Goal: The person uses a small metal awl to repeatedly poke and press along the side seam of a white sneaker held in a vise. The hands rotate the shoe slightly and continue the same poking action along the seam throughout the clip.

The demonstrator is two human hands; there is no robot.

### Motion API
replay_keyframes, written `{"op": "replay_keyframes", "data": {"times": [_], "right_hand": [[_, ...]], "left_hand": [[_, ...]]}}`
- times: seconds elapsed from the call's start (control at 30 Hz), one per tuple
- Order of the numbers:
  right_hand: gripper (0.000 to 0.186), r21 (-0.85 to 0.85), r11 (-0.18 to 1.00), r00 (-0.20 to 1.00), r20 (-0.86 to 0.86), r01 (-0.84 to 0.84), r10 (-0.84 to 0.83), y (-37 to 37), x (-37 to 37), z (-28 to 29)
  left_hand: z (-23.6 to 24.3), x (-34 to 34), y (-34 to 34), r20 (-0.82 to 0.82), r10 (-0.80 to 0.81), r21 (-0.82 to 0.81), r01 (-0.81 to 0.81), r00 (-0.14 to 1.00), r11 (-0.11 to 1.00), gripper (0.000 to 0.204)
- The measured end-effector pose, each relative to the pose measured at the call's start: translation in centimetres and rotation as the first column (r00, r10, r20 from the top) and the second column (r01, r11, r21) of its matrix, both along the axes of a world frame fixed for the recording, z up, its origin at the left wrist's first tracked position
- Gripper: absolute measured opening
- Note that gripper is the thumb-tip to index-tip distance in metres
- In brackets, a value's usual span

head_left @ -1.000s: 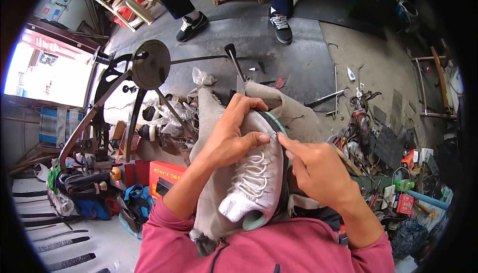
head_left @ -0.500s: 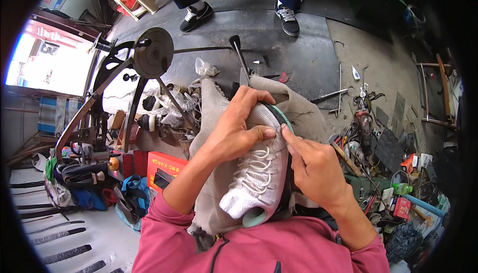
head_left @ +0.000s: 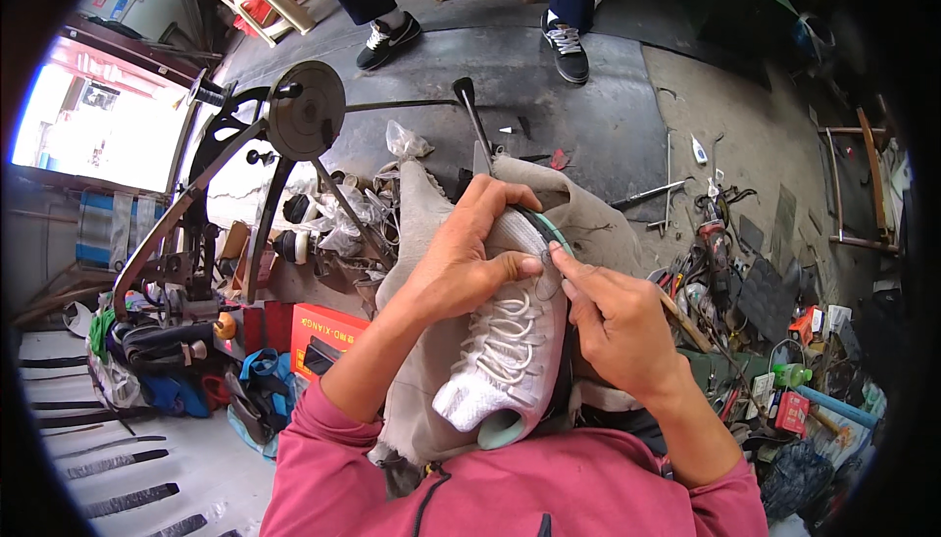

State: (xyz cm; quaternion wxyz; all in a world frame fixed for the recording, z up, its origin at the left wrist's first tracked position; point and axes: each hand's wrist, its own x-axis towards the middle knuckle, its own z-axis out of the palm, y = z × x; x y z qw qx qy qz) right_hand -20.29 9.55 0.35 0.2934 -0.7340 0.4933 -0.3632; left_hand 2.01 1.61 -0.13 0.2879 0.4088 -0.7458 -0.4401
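A white knit sneaker [head_left: 515, 341] with white laces lies on a grey cloth [head_left: 417, 380] across my lap, toe pointing away from me. My left hand [head_left: 466, 253] is closed round its toe, the thumb on the upper and the fingers over the far end. At the right side of the toe, the sole edge [head_left: 545, 223] shows black and green. My right hand [head_left: 622, 317] is closed in a pinch there, its index fingertip against that edge. A thin dark thread curls over the upper near both fingertips. What the right fingers pinch is hidden.
A black hand-cranked machine with a round wheel [head_left: 306, 111] stands at the left, beside a red box [head_left: 328, 336]. Tools and a grinder [head_left: 714, 238] crowd the floor at right. Ahead, another person's black sneakers [head_left: 566, 47] rest on a dark mat [head_left: 470, 57].
My right fingertips have shifted very slightly left and up along the toe edge. The left hand keeps its hold, and the sneaker stays in place.
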Motion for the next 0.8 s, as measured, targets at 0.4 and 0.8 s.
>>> {"op": "replay_keyframes", "data": {"times": [0.4, 0.8], "right_hand": [[0.045, 0.191, 0.982, 0.997, -0.076, -0.015, 0.030, 1.2, -1.0, 2.3], [0.045, 0.046, 0.999, 0.984, -0.175, -0.030, 0.037, 0.5, -0.5, 1.0]], "left_hand": [[0.1, 0.1, -0.1, 0.019, 0.005, 0.039, -0.005, 1.000, 0.999, 0.061], [0.0, -0.1, 0.0, 0.022, 0.027, 0.044, -0.028, 0.999, 0.999, 0.061]]}}
